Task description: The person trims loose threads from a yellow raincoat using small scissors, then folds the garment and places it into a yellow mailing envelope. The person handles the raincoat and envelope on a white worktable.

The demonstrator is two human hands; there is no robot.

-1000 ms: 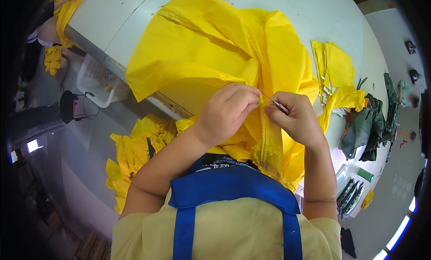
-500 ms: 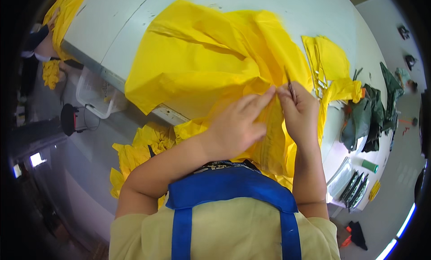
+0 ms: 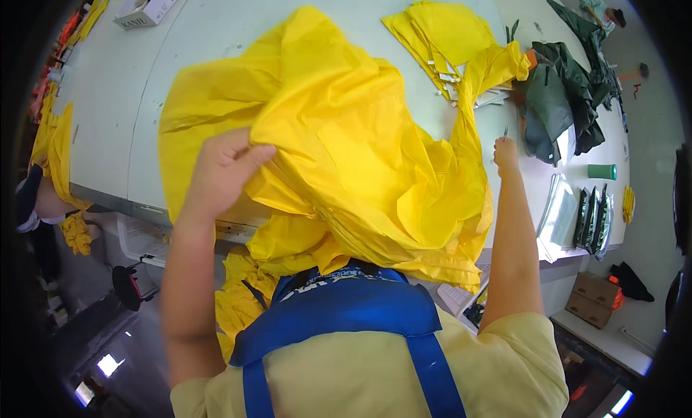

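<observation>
Left hand (image 3: 220,169) stays clamped on the yellow garment (image 3: 346,144); right hand (image 3: 504,152), at three o'clock, pinches a small tool; best lift evenly off the surface (image 3: 115,108).

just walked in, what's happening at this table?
A person in a blue apron is handling a large yellow garment of thin fabric, bunched on a white table. The left hand grips a fold of it. The right hand is out to the side, apart from the bundle, holding a small thin metal tool; it is too small to identify. A stack of folded yellow pieces and dark green garments lie further along the table.
</observation>
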